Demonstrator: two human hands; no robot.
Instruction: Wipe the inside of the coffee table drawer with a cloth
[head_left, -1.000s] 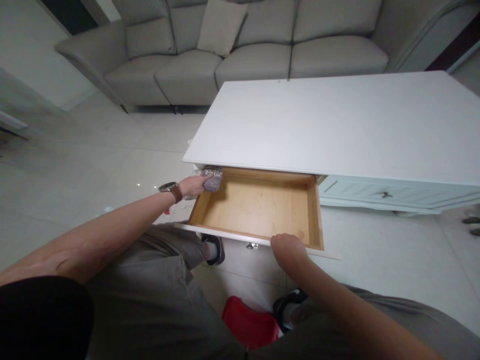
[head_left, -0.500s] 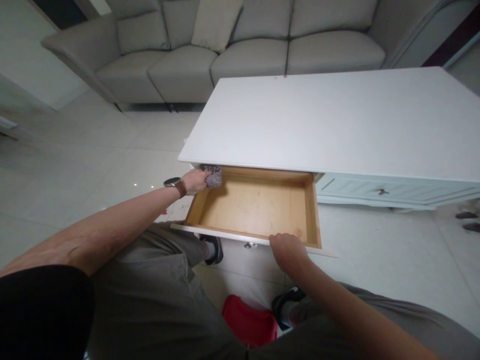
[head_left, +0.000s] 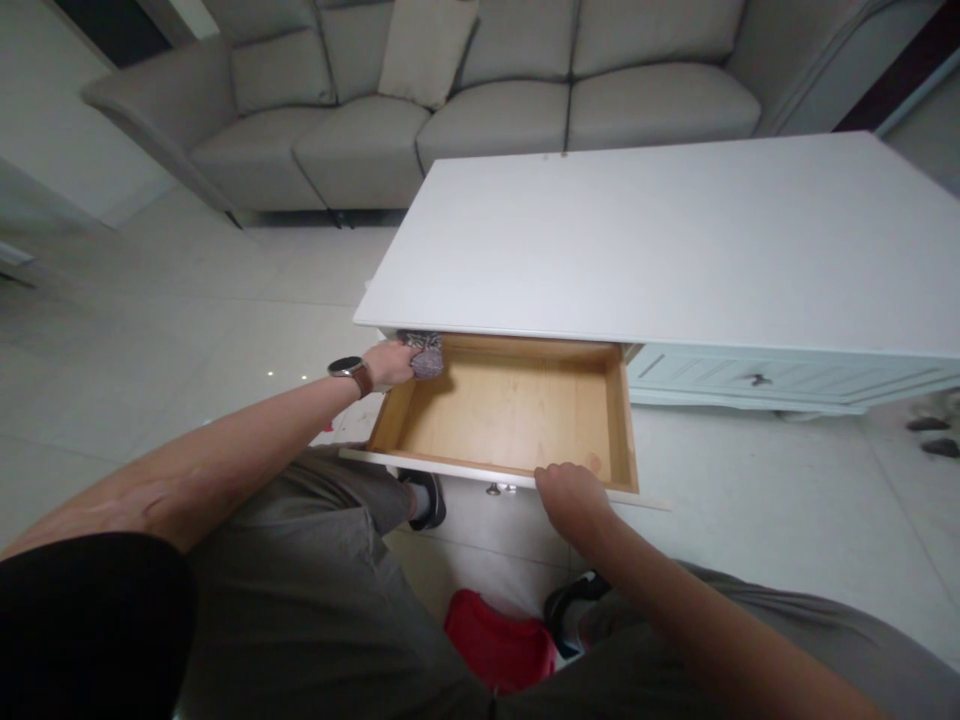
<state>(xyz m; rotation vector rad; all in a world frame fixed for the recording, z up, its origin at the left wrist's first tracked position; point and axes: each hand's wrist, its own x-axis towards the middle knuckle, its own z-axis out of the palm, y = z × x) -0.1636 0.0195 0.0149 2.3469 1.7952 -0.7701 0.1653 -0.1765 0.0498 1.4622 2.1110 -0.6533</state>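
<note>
A wooden drawer [head_left: 510,410] stands pulled out from under the white tabletop [head_left: 637,240]. My left hand [head_left: 390,365], with a watch at its wrist, is closed on a grey patterned cloth [head_left: 427,357] at the drawer's back left corner, against the left side wall. The cloth's far part goes out of sight under the tabletop edge. My right hand [head_left: 574,497] grips the top edge of the drawer front, right of the metal knob [head_left: 493,489]. Nothing lies on the drawer's bottom.
A grey sofa [head_left: 495,125] with a cushion runs behind the table. To the right is a second, closed drawer [head_left: 757,378]. A red plastic object [head_left: 499,640] is on the floor between my feet. Dark items [head_left: 930,424] lie at the far right.
The view has shifted very slightly. Both hands hold the same places, and the drawer has not visibly moved.
</note>
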